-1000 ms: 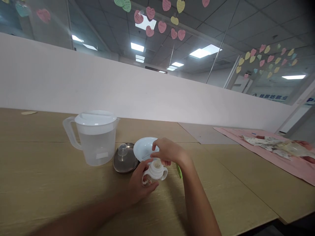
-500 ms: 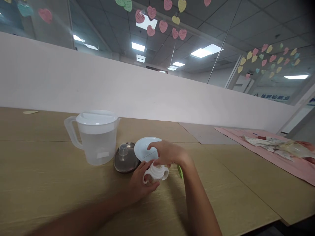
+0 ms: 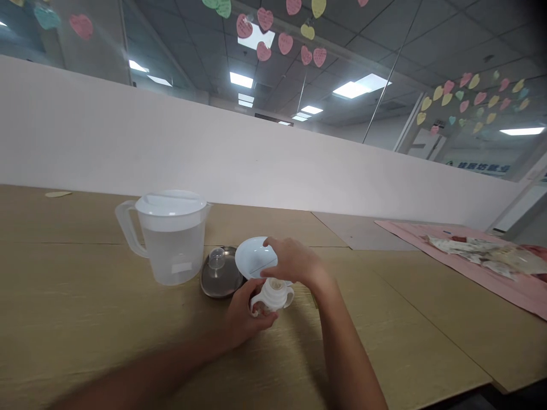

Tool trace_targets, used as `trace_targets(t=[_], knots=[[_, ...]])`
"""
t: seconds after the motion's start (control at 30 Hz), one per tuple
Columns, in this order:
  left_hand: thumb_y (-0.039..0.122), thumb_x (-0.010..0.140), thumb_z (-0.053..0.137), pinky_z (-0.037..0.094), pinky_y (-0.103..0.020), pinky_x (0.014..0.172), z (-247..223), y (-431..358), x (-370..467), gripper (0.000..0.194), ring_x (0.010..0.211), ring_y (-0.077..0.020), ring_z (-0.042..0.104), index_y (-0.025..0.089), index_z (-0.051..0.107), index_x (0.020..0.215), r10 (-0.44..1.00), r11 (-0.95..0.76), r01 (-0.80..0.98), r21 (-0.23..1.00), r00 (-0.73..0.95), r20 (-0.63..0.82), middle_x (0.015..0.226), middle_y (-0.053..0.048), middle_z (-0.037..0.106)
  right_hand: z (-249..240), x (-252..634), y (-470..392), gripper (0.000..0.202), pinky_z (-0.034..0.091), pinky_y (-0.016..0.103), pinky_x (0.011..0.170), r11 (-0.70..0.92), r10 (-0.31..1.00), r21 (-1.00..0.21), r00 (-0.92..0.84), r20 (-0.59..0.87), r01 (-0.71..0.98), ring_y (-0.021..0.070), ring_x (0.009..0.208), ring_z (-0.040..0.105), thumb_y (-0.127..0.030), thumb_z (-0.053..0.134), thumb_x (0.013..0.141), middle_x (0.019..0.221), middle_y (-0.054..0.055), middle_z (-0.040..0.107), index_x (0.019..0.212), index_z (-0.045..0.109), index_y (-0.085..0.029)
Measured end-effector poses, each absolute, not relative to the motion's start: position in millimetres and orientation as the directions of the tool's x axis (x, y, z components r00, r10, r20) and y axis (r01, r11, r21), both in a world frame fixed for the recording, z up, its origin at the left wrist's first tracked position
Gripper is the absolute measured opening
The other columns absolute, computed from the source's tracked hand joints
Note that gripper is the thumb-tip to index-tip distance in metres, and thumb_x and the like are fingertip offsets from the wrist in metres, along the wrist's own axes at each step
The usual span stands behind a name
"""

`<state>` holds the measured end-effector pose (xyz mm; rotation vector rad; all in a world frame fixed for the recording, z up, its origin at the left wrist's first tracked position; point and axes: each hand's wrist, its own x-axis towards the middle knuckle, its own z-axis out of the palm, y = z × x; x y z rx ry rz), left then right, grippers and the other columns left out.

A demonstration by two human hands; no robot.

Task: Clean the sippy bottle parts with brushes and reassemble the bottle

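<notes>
My left hand (image 3: 248, 312) is wrapped round a small bottle (image 3: 273, 296) with a white collar and two white side handles. Just above the bottle's top is my right hand (image 3: 293, 261), its thumb and fingers apart with nothing between them. Behind the hands lies a light blue bowl (image 3: 252, 256). To its left sits an oval metal tray (image 3: 220, 283), with a small clear domed cap (image 3: 216, 258) on it. Part of the bottle's lower body is hidden by my left fingers.
A lidded translucent pitcher (image 3: 175, 245) of clear liquid stands left of the tray. A pink cloth (image 3: 461, 259) with plastic packets lies at the right. A white partition (image 3: 256, 165) runs behind the table (image 3: 106, 319).
My right hand has risen a little off the bottle's top, and the opening shows more. The green object by my right wrist is now hidden. The view has shifted slightly.
</notes>
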<state>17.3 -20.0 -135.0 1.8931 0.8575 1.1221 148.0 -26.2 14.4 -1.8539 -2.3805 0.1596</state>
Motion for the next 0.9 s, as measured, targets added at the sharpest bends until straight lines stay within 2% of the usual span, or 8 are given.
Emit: trace_targets(t=[0.13, 0.23, 0.33, 0.47, 0.6, 0.77, 0.83, 0.9], knots=[[0.025, 0.063, 0.067, 0.047, -0.026, 0.063, -136.8, -18.6, 18.0, 0.046, 0.076, -0.0170, 0.058, 0.016, 0.054, 0.106, 0.848, -0.430, 0.137, 0.893, 0.400, 0.347, 0.089, -0.003, 0.063, 12.1, 153.0, -27.0, 0.074, 0.042, 0.027, 0.068, 0.373, 0.923, -0.209, -0.384, -0.016, 0.904, 0.0226, 0.094, 0.056, -0.034, 0.074, 0.059, 0.100, 0.005, 0.062, 0.127, 0.046, -0.026], [0.024, 0.062, 0.068, 0.047, -0.027, 0.067, -136.6, -18.0, 18.3, 0.045, 0.078, -0.0174, 0.057, 0.016, 0.056, 0.105, 0.844, -0.444, 0.140, 0.885, 0.397, 0.360, 0.091, -0.003, 0.063, 6.4, 151.9, -24.3, 0.076, 0.041, 0.028, 0.069, 0.355, 0.928, -0.179, -0.369, -0.050, 0.918, 0.0245, 0.097, 0.055, -0.028, 0.074, 0.057, 0.097, 0.006, 0.063, 0.127, 0.047, -0.023], [0.025, 0.062, 0.068, 0.046, -0.027, 0.066, -134.5, -18.2, 17.8, 0.037, 0.075, -0.0173, 0.057, 0.016, 0.060, 0.097, 0.835, -0.468, 0.186, 0.864, 0.414, 0.363, 0.083, -0.001, 0.063, -0.5, 148.0, -24.2, 0.065, 0.041, 0.029, 0.069, 0.349, 0.934, -0.115, -0.356, -0.045, 0.930, 0.0273, 0.097, 0.055, -0.028, 0.071, 0.060, 0.101, 0.010, 0.063, 0.121, 0.053, -0.018], [0.027, 0.061, 0.069, 0.045, -0.026, 0.064, -131.2, -19.7, 17.6, 0.031, 0.075, -0.0178, 0.055, 0.016, 0.061, 0.089, 0.831, -0.497, 0.226, 0.838, 0.400, 0.386, 0.073, 0.000, 0.060, -11.9, 145.0, -31.5, 0.040, 0.039, 0.031, 0.068, 0.333, 0.943, -0.029, -0.332, 0.021, 0.943, 0.0289, 0.093, 0.057, -0.025, 0.058, 0.072, 0.098, 0.014, 0.064, 0.111, 0.058, -0.015], [0.024, 0.060, 0.068, 0.044, -0.025, 0.064, -129.0, -21.8, 19.0, 0.024, 0.075, -0.0173, 0.054, 0.016, 0.060, 0.081, 0.833, -0.508, 0.243, 0.826, 0.382, 0.400, 0.072, 0.000, 0.059, -28.2, 145.1, -35.0, 0.029, 0.037, 0.031, 0.069, 0.271, 0.955, -0.033, -0.264, 0.131, 0.962, 0.0271, 0.089, 0.058, -0.026, 0.054, 0.078, 0.090, 0.013, 0.066, 0.104, 0.058, -0.014], [0.021, 0.060, 0.067, 0.044, -0.025, 0.065, -128.7, -22.1, 20.4, 0.024, 0.075, -0.0163, 0.055, 0.016, 0.061, 0.083, 0.836, -0.494, 0.227, 0.839, 0.389, 0.387, 0.076, 0.000, 0.060, -51.9, 151.5, -27.5, 0.038, 0.037, 0.029, 0.062, 0.166, 0.949, -0.223, -0.094, 0.302, 0.961, 0.0233, 0.075, 0.059, -0.039, 0.064, 0.071, 0.077, 0.007, 0.065, 0.102, 0.059, -0.017], [0.023, 0.060, 0.068, 0.044, -0.025, 0.064, -130.0, -21.2, 20.3, 0.025, 0.073, -0.0159, 0.055, 0.016, 0.061, 0.083, 0.845, -0.476, 0.212, 0.854, 0.381, 0.376, 0.078, 0.000, 0.060, -61.2, 159.1, -25.3, 0.045, 0.037, 0.028, 0.060, 0.206, 0.934, -0.348, -0.077, 0.350, 0.915, 0.0202, 0.069, 0.057, -0.044, 0.068, 0.066, 0.076, 0.005, 0.064, 0.102, 0.060, -0.019], [0.025, 0.060, 0.069, 0.044, -0.026, 0.065, -131.7, -19.8, 20.1, 0.028, 0.073, -0.0166, 0.056, 0.015, 0.062, 0.085, 0.850, -0.463, 0.207, 0.862, 0.379, 0.366, 0.080, -0.001, 0.061, -70.6, 171.0, -24.3, 0.040, 0.038, 0.026, 0.059, 0.309, 0.915, -0.488, -0.115, 0.386, 0.816, 0.0163, 0.064, 0.054, -0.046, 0.068, 0.066, 0.077, 0.003, 0.063, 0.096, 0.063, -0.020]])
